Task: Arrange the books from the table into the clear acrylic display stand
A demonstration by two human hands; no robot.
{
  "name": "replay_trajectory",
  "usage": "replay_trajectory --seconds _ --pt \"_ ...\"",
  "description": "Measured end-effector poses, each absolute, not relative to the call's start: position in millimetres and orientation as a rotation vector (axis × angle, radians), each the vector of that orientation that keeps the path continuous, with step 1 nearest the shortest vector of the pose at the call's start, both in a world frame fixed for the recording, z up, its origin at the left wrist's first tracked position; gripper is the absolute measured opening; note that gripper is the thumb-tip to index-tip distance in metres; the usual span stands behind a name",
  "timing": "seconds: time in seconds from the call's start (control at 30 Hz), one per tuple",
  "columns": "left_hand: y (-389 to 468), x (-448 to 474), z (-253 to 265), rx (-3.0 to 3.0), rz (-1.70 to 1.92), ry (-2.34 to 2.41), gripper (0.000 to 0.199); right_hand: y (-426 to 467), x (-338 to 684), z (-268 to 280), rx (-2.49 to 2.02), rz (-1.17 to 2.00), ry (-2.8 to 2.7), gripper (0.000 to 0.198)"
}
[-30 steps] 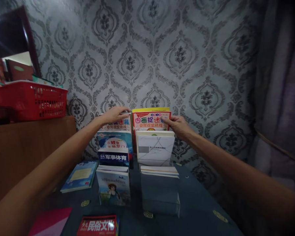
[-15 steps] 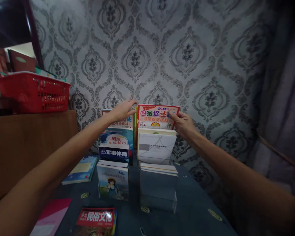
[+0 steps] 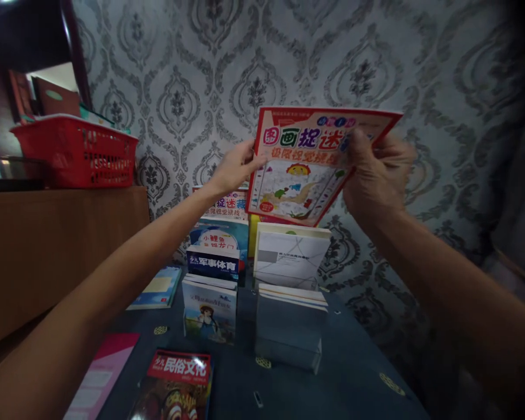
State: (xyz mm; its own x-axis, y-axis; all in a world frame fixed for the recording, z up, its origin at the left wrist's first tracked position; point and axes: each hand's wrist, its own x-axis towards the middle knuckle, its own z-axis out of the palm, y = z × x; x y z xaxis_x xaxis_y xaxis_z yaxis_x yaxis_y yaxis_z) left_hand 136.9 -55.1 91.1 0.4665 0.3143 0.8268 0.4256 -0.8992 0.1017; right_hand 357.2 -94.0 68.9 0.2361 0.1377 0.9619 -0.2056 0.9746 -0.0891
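Note:
Both hands hold a red-bordered picture book [image 3: 297, 175] up in front of the wall, its colourful cover facing me. My left hand [image 3: 234, 169] grips the book's left edge, thumb on the cover. At the right edge, my right hand [image 3: 376, 175] is closed on it, somewhat blurred. Beneath the book stands a clear rack [image 3: 289, 354] with grey-white books [image 3: 291, 256] in tiers. Left of that, a second tiered row holds a children's book with a girl on its cover [image 3: 210, 312], a dark blue book [image 3: 212, 265] and a similar red-bordered book [image 3: 227, 204].
A red-topped book [image 3: 181, 373] and a pink booklet [image 3: 107, 373] lie on the dark tablecloth [image 3: 354, 373] near me. Farther left lies a blue book [image 3: 160, 289]. A red basket [image 3: 76, 151] sits on a brown cabinet [image 3: 61, 245]. Patterned wallpaper [image 3: 420, 70] stands behind.
The red-bordered picture book has come up out of the right rack's back tier and now tilts. My left hand, formerly beside it, now grips its left edge. The view has shifted slightly.

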Motion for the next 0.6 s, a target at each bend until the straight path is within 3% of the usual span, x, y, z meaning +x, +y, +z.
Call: replay_trajectory --seconds 0.3,0.47,0.6 --pt "-129 89 103 -2.542 -1.724 -0.593 0.026 -154 307 89 0.137 -0.048 -1.325 0.012" --pt "-129 53 70 -2.631 -1.907 -0.590 0.037 -150 276 58 0.156 0.113 -1.348 0.010" --pt "-104 29 32 -2.657 -1.989 -0.682 0.040 -124 255 23 -0.085 0.123 -1.377 0.014"
